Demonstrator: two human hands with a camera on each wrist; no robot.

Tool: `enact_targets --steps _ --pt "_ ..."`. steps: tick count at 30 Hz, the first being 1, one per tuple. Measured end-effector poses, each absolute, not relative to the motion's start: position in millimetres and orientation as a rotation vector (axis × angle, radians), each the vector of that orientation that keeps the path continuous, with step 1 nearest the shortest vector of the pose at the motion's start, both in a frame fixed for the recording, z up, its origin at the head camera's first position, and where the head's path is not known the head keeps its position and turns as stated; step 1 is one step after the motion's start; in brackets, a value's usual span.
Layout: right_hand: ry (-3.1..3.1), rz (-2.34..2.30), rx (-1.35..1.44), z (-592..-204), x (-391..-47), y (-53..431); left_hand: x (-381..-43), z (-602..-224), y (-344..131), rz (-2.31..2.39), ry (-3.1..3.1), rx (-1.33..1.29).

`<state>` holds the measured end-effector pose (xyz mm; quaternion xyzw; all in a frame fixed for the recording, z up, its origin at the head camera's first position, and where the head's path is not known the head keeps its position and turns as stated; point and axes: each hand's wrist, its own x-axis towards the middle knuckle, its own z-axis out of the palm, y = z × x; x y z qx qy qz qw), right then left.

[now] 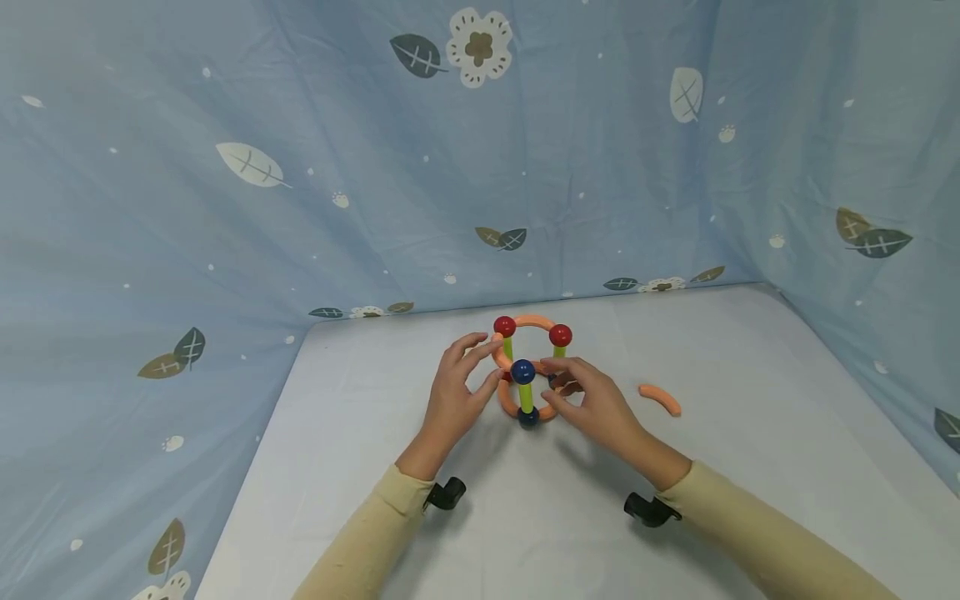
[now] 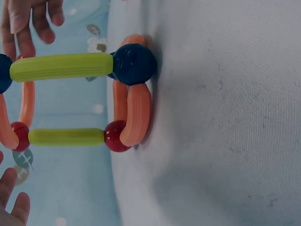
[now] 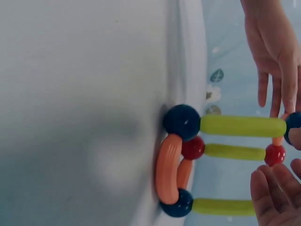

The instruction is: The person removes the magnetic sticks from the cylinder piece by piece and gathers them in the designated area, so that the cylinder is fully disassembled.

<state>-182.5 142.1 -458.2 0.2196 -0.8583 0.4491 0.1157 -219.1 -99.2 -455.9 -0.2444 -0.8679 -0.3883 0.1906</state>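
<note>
A toy frame of balls and rods stands between my hands. Three green rods (image 1: 526, 397) rise from a base of curved orange rods (image 1: 509, 399) and balls. On top sit a blue ball (image 1: 522, 372) in front and two red balls (image 1: 505, 326) behind, linked by curved orange rods (image 1: 533, 320). My left hand (image 1: 453, 398) lies along the left side, fingers spread around the upper left curved rod; contact is unclear. My right hand (image 1: 600, 404) is at the right side, fingers loosely bent and partly covering the right upright. Neither hand visibly grips anything.
A loose curved orange rod (image 1: 660, 400) lies on the white table (image 1: 750, 375) to the right of the frame. Blue patterned cloth (image 1: 600, 150) hangs behind and at the sides. Black wrist cameras (image 1: 651, 509) sit at both cuffs.
</note>
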Motion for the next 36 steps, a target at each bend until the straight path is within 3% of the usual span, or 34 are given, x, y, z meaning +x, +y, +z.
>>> enact_targets --steps 36 --pt "-2.431 1.347 0.727 -448 -189 118 -218 -452 -93 -1.186 -2.370 -0.861"
